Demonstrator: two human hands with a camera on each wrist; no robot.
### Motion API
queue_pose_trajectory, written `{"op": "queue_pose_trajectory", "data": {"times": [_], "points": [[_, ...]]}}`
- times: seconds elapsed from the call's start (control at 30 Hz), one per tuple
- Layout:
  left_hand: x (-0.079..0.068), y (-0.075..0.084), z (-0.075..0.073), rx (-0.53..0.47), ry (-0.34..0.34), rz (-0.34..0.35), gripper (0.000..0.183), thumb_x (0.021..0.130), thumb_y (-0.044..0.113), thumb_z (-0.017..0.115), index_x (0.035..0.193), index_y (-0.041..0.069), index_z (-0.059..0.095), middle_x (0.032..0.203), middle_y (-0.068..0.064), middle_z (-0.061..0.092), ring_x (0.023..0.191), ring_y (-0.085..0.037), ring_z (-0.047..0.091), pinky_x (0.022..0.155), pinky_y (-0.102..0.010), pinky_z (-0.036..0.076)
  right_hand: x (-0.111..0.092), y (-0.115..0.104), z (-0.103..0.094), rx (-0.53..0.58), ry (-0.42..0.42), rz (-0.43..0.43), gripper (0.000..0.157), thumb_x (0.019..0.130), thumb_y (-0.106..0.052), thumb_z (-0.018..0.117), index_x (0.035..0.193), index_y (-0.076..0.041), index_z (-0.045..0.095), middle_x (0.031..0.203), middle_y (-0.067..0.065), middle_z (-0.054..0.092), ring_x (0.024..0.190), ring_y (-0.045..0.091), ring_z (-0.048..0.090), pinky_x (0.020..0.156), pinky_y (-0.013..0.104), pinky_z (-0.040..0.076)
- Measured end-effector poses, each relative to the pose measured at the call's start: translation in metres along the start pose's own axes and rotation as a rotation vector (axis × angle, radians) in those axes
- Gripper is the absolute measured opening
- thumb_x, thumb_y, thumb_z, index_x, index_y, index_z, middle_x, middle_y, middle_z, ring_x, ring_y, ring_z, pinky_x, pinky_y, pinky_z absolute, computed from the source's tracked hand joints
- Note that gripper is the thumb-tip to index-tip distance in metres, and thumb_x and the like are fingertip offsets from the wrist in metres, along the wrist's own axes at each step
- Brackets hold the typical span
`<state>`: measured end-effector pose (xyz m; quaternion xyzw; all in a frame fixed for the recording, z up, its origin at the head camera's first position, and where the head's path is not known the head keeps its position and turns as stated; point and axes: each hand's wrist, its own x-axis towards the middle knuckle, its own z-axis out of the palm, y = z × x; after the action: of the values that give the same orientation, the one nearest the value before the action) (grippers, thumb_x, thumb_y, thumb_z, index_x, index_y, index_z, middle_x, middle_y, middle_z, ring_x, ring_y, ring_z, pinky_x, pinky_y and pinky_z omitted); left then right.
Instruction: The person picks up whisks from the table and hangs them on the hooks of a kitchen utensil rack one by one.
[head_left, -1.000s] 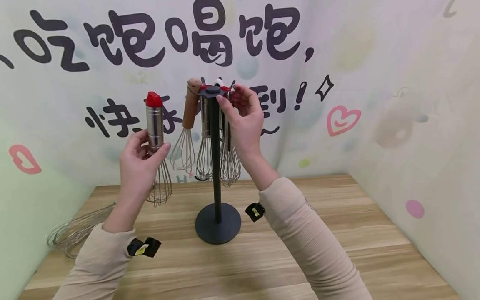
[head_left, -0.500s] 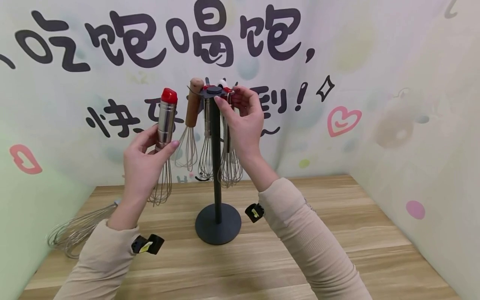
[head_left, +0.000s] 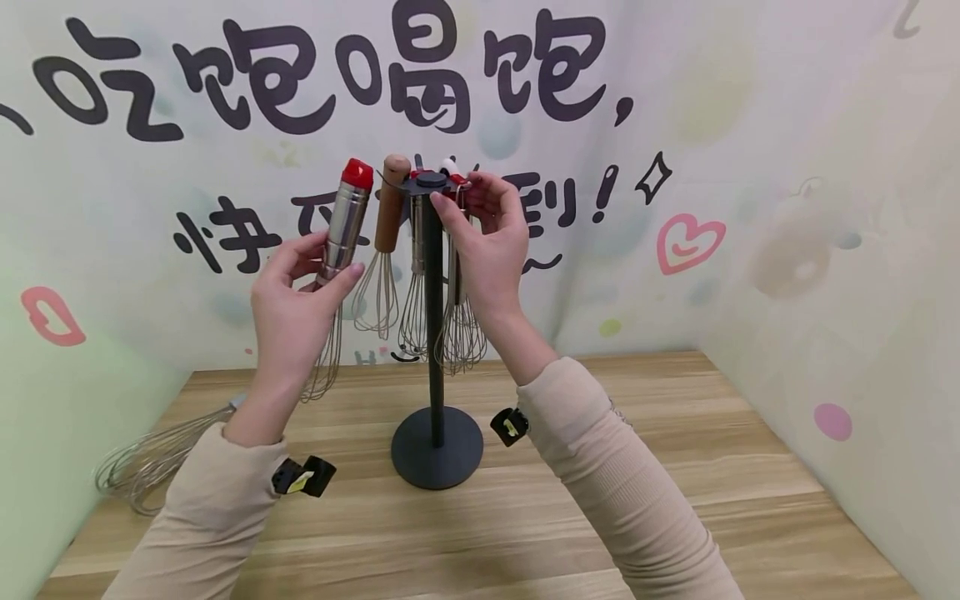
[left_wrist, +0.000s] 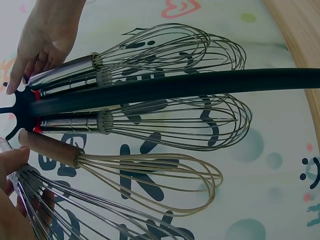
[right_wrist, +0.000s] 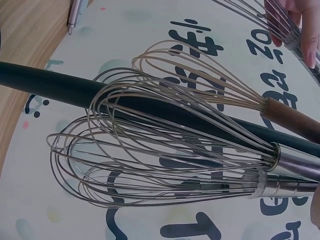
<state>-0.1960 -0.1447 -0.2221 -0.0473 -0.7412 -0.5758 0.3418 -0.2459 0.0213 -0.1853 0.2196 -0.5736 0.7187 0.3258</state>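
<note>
My left hand (head_left: pixel 288 329) holds a steel-handled whisk (head_left: pixel 347 221) with a red end cap, thumb and fingers round the lower handle. The whisk leans rightward, wires down, just left of the black hanging stand (head_left: pixel 434 350). At the stand's top my right hand (head_left: pixel 491 242) pinches the rim between thumb and fingers, beside a hanging steel whisk (right_wrist: pixel 297 162). What its fingertips touch behind the rim is partly hidden. Also on the stand hang a wooden-handled whisk (left_wrist: pixel 50 145), nearest the held one, and another steel whisk (left_wrist: pixel 72 122).
More wire whisks (head_left: pixel 146 462) lie at the left of the wooden table (head_left: pixel 600 517), partly behind the left sleeve. The stand's round base (head_left: pixel 437 450) rests mid-table. A printed cloth wall (head_left: pixel 600 292) closes off the back.
My left hand has brought its whisk rightward and slightly up towards the stand, and the handle now tilts to the right. My right hand has stayed at the stand's top.
</note>
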Motion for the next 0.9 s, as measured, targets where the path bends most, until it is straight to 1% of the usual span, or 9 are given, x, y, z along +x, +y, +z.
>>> {"op": "queue_pose_trajectory", "data": {"times": [0.1, 0.27, 0.33, 0.47, 0.53, 0.77, 0.9], "points": [[0.0000, 0.0009, 0.0011, 0.006, 0.011, 0.019, 0.047, 0.083, 0.015, 0.074, 0.127, 0.010, 0.061, 0.097, 0.019, 0.052, 0.090, -0.003, 0.052, 0.076, -0.006, 0.048, -0.0002, -0.0002, -0.0002, 0.001, 0.001, 0.000, 0.042, 0.081, -0.001, 0.072, 0.117, 0.006, 0.052, 0.103, 0.008, 0.057, 0.091, 0.004, 0.055, 0.088, 0.017, 0.048], [0.0001, 0.0013, 0.0024, 0.003, 0.033, 0.024, 0.046, 0.082, 0.017, 0.074, 0.126, 0.011, 0.061, 0.096, 0.017, 0.054, 0.090, -0.002, 0.054, 0.076, -0.008, 0.048, -0.0006, -0.0003, -0.0001, 0.006, 0.001, 0.006, 0.042, 0.081, -0.001, 0.072, 0.117, 0.006, 0.052, 0.104, 0.008, 0.057, 0.091, 0.004, 0.055, 0.088, 0.017, 0.048], [0.0003, 0.0016, 0.0028, 0.006, 0.039, 0.030, 0.045, 0.083, 0.016, 0.074, 0.126, 0.012, 0.061, 0.099, 0.013, 0.057, 0.090, -0.002, 0.054, 0.077, -0.008, 0.048, -0.0007, -0.0002, -0.0001, 0.006, -0.001, 0.008, 0.042, 0.081, -0.001, 0.072, 0.118, 0.006, 0.052, 0.104, 0.008, 0.057, 0.091, 0.004, 0.055, 0.088, 0.017, 0.047], [0.0007, 0.0019, 0.0036, 0.019, 0.051, 0.055, 0.043, 0.083, 0.015, 0.074, 0.124, 0.011, 0.063, 0.109, -0.001, 0.062, 0.092, -0.002, 0.054, 0.079, -0.010, 0.048, -0.0010, -0.0003, -0.0003, 0.008, -0.006, 0.004, 0.041, 0.082, -0.001, 0.071, 0.118, 0.006, 0.052, 0.104, 0.008, 0.057, 0.091, 0.004, 0.055, 0.088, 0.017, 0.047], [0.0011, 0.0016, 0.0042, 0.027, 0.058, 0.067, 0.041, 0.083, 0.014, 0.074, 0.123, 0.011, 0.064, 0.109, -0.003, 0.062, 0.092, -0.001, 0.054, 0.078, -0.010, 0.047, -0.0009, -0.0002, -0.0007, 0.009, -0.008, 0.000, 0.041, 0.082, -0.001, 0.071, 0.118, 0.006, 0.052, 0.104, 0.009, 0.057, 0.091, 0.004, 0.055, 0.088, 0.017, 0.047], [0.0015, 0.0003, 0.0060, 0.039, 0.058, 0.077, 0.039, 0.082, 0.013, 0.074, 0.121, 0.012, 0.067, 0.099, 0.013, 0.054, 0.089, 0.001, 0.054, 0.075, -0.010, 0.046, -0.0001, 0.0011, -0.0013, 0.003, -0.014, 0.002, 0.042, 0.082, -0.001, 0.071, 0.119, 0.006, 0.052, 0.105, 0.009, 0.057, 0.092, 0.005, 0.055, 0.089, 0.017, 0.048], [0.0007, -0.0015, 0.0074, 0.042, 0.048, 0.074, 0.039, 0.082, 0.012, 0.074, 0.121, 0.011, 0.067, 0.095, 0.016, 0.051, 0.089, 0.002, 0.053, 0.074, -0.009, 0.046, -0.0003, 0.0013, -0.0013, 0.010, -0.016, 0.004, 0.042, 0.082, -0.001, 0.071, 0.119, 0.007, 0.052, 0.106, 0.008, 0.057, 0.093, 0.005, 0.055, 0.089, 0.017, 0.047]]}}
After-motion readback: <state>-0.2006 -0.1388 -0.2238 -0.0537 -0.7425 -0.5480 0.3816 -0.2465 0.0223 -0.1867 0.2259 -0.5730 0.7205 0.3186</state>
